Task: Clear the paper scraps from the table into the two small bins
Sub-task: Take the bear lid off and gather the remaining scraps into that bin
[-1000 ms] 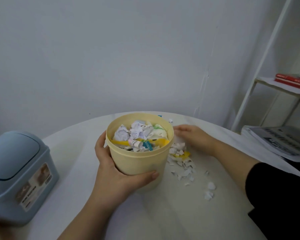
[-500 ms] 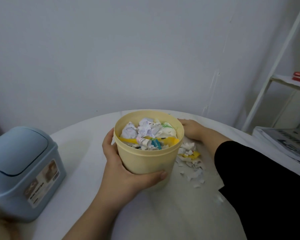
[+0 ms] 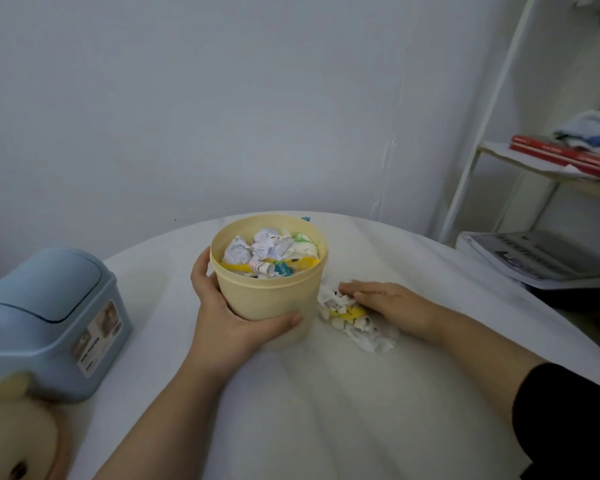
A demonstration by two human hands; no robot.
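A round cream-yellow bin stands mid-table, filled near its rim with crumpled white, yellow and teal paper. My left hand grips its near-left side, thumb across the front. Just right of the bin lies a heap of white and yellow paper scraps. My right hand lies flat on the table with straight fingers against the heap's far-right side. A blue bin with a swing lid stands at the left edge.
The round table wears a white cloth. A cream plush toy pokes in at the bottom left. To the right stand a white shelf frame with red books and a stack of papers.
My right hand has swept from behind the bin toward me and rightward, pushing the scattered scraps into a tighter heap beside the bin. My left hand keeps its hold.
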